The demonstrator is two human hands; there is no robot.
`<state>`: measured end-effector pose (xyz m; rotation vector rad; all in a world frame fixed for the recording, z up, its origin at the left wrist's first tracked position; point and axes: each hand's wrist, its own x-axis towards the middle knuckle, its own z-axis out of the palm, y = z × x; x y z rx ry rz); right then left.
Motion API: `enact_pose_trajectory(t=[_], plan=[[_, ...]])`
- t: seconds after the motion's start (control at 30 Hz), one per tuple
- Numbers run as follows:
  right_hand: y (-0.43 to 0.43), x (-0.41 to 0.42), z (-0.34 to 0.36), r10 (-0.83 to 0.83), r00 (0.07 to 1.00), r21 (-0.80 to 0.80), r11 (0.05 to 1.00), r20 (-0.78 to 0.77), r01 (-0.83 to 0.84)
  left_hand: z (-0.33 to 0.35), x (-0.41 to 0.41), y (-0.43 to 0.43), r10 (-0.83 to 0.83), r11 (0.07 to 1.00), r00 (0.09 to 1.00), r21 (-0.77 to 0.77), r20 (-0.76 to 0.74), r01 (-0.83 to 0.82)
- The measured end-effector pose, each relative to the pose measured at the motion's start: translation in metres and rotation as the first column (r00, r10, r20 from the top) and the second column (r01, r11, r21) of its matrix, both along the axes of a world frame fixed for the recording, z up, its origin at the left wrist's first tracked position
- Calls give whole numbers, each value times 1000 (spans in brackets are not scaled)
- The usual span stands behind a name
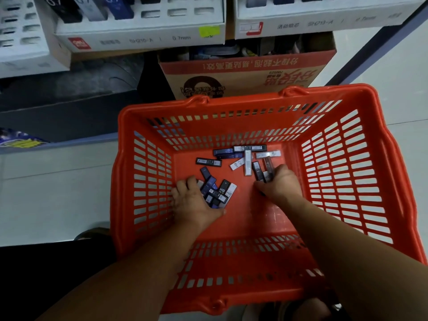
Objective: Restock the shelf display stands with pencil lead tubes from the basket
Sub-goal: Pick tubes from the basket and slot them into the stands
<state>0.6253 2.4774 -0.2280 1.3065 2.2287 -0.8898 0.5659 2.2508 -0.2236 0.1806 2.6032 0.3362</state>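
A: Both arms are down inside the orange basket (243, 101), which sits on the pale tiled floor (58, 193) just below the shelf.

B: And the left hand (194, 201) is busy. Its fingers are curled over a bunch of tubes (216, 193), black, blue and white ones fanned out from under the palm, with "HB" showing on two of them.

A: On the other side, the right hand (281, 184) is closed round a few dark tubes (262, 171), their ends poking out past the knuckles toward the far wall.

B: How many in that grip? Cannot tell, the fingers cover them.

A: Beyond the hands, loose pencil lead tubes (240, 156) lie flat on the basket bottom, crossing one another toward the far wall. One black tube (208, 162) lies apart, to the left of that heap.

B: Up top, two white display stands (139, 35) sit side by side on the shelf. The left one reads "0.7mm" on its front face, rows of slots are cut in its top, and a few shelved tubes (120, 6) stand in the back ones.

A: And a cardboard box (243, 70) with red print stands behind the basket, under the stands.
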Motion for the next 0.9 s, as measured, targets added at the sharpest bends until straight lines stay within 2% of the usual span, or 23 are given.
enact_pose_trajectory(t=[0.2, 0.33, 0.47, 0.63, 0.73, 0.9], plan=[[-4, 2, 3, -15, 1000, -27, 1000, -17, 15, -4, 1, 3, 88, 993, 992, 67, 88, -94], [-2, 2, 6, -197, 976, -147, 972, -97, 182, -8, 7, 3, 63, 993, 996, 95, 58, -68], [0, 5, 3, -276, 952, -170, 952, -131, 253, -11, 8, 6, 24, 994, 999, 101, 44, -29], [-4, 0, 0, -188, 978, -109, 978, -89, 178, -14, 5, 3, -51, 989, 994, 140, 96, 37], [-8, -1, -8, -114, 992, -41, 993, -62, 111, -18, 11, 1, -119, 984, 991, 144, 56, 110], [-11, -1, 5, -13, 994, -2, 1000, -113, 13, -17, 13, 4, -162, 968, 986, 200, 43, 151]])
